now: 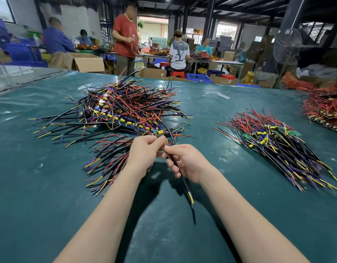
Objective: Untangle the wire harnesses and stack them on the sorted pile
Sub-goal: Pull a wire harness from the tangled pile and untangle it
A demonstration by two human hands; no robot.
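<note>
Fingers (171, 167) of right hand (186, 161) are curled round a black cable (185, 185); its loose end, with yellow and blue tips, hangs toward the viewer above the green table cover (50, 186). Left hand (144, 151), close beside the right, pinches with thumb and fingertips a small board with a yellow component (160, 132). The cable curves up past that board; cannot tell whether the two are joined. Under and left of the left hand lies a loose fan of black, red, yellow and blue leads (108, 160). Just beyond the hands is the tangled pile (122, 109), with wires crossing at all angles and boards with yellow parts showing through. Right of the hands and well apart from the tangle is the sorted pile (277, 145), its harnesses lying roughly parallel, boards at the far end. Farther right, at the table edge, is a pile of mostly red wires (323, 107). Past the table stand cardboard boxes (89, 63), a person in a red shirt (125, 35), seated workers and a standing fan (287, 46).
</note>
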